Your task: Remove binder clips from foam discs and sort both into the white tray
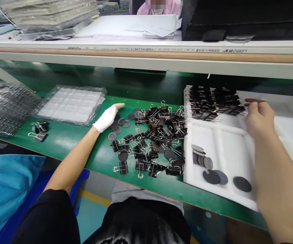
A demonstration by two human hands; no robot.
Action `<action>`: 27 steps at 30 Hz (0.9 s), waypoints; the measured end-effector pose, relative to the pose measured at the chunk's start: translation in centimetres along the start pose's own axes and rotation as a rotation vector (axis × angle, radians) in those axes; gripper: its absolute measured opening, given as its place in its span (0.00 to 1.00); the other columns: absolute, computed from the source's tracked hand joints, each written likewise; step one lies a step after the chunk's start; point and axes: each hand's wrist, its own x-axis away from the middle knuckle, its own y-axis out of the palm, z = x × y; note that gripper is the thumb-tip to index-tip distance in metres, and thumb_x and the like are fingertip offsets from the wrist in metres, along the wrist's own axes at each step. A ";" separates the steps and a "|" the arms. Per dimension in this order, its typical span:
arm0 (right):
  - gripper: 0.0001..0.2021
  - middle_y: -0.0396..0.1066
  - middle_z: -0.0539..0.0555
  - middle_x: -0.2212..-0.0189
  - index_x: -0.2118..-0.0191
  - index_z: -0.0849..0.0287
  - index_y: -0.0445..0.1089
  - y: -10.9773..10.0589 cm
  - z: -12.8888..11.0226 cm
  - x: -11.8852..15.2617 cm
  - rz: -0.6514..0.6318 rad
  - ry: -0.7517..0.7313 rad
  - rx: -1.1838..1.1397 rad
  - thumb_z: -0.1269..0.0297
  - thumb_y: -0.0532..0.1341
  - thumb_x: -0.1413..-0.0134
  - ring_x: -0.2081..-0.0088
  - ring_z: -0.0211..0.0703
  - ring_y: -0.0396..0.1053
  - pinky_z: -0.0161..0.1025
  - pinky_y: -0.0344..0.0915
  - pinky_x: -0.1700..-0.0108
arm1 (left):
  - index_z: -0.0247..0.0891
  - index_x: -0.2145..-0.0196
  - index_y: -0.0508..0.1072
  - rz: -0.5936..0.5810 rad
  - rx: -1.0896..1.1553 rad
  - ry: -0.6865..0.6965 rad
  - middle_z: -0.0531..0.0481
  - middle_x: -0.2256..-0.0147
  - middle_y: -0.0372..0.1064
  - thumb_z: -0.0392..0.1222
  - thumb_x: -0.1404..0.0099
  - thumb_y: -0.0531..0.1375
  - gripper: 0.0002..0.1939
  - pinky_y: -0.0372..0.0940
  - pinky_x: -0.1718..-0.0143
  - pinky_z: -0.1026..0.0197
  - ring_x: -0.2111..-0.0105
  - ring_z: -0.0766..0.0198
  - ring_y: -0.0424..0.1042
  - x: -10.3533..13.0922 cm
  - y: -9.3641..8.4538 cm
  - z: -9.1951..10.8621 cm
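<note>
Binder clips (159, 130) lie heaped in the middle of a green tabletop (67, 139), beside a white foam tray (220, 127); more clips (212, 101) stand in packed rows in its far left part. A pale-framed shelf (136, 57) crosses above the far side, with white sheets (128, 25), a bundle of flat packs (50, 15) and a black box (248, 18) on it, and one person in pink (141, 8) sits beyond. A blue crate (82, 179) and yellow-striped floor (94, 197) show below. The heap holds dozens of clips, too tangled to count exactly; a small cluster of a few (40, 130) lies apart at the left. Roughly eight loose discs (121, 121) surround the gloved left hand (106, 118), and the foam tray holds a leaning row of several discs (202, 160), two overlapping ones (211, 177) and a dark one (242, 184). One clear tray (69, 104) lies near one stack of clear trays (6, 108). The left hand is loosely open over the discs, fingers forward, with nothing seen in its hold. The bare right hand (260, 117) is partly curled beside the rows; whether it holds anything cannot be told.
</note>
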 end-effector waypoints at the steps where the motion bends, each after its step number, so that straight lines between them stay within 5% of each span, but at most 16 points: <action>1: 0.22 0.75 0.67 0.54 0.43 0.64 0.75 0.1 0.0 0.0 0.003 -0.008 0.033 0.65 0.49 0.33 0.54 0.49 0.70 0.46 0.64 0.50 | 0.33 0.35 0.68 -0.012 0.072 0.010 0.37 0.34 0.66 0.72 0.26 0.36 0.45 0.63 0.31 0.47 0.33 0.53 0.66 0.2 0.6 -0.1; 4: 0.22 0.75 0.67 0.56 0.46 0.64 0.76 0.2 -0.2 0.2 0.036 -0.052 0.140 0.67 0.49 0.35 0.51 0.52 0.69 0.48 0.62 0.46 | 0.36 0.36 0.69 -0.010 0.196 0.013 0.37 0.34 0.65 0.75 0.28 0.36 0.47 0.64 0.32 0.47 0.33 0.51 0.66 0.2 1.7 -0.1; 10: 0.20 0.74 0.70 0.57 0.54 0.65 0.76 0.2 -0.7 1.2 0.166 -0.077 0.205 0.67 0.48 0.38 0.47 0.59 0.66 0.55 0.57 0.40 | 0.35 0.44 0.74 0.188 0.347 -0.068 0.34 0.42 0.74 0.75 0.29 0.47 0.42 0.70 0.44 0.48 0.43 0.48 0.77 -1.3 1.4 -1.4; 18: 0.15 0.75 0.68 0.60 0.62 0.59 0.72 0.3 -0.7 1.6 0.192 -0.075 0.181 0.63 0.48 0.41 0.48 0.62 0.70 0.57 0.60 0.39 | 0.34 0.50 0.76 0.160 0.418 -0.101 0.35 0.49 0.78 0.73 0.31 0.53 0.38 0.69 0.47 0.52 0.50 0.52 0.79 -1.2 1.0 -1.4; 27: 0.31 0.75 0.77 0.61 0.51 0.58 0.82 -0.6 -2.9 3.0 0.193 -0.004 0.150 0.47 0.48 0.44 0.45 0.78 0.72 0.69 0.64 0.45 | 0.39 0.71 0.66 0.354 0.454 -0.122 0.46 0.70 0.72 0.72 0.31 0.55 0.31 0.68 0.58 0.58 0.69 0.65 0.70 -0.5 0.8 -1.3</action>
